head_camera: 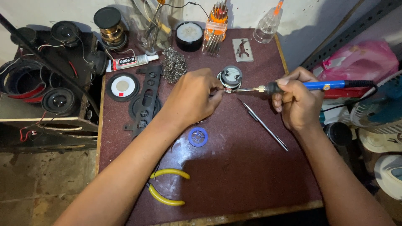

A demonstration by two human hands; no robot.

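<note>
Yellow-handled pliers [167, 187] below soldering iron [293, 86]

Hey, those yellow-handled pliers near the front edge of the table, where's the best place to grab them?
Grip the pliers across both yellow handles, coming from the right: the handles lie flat and bare there, while the left forearm covers the jaw end.

On the maroon bench [234, 167] lay yellow-handled pliers [166, 187], a small blue plastic spool [197, 137], slim metal tweezers [263, 124], a white glue tube [130, 62] and a steel-wool wad [174, 65]
</note>
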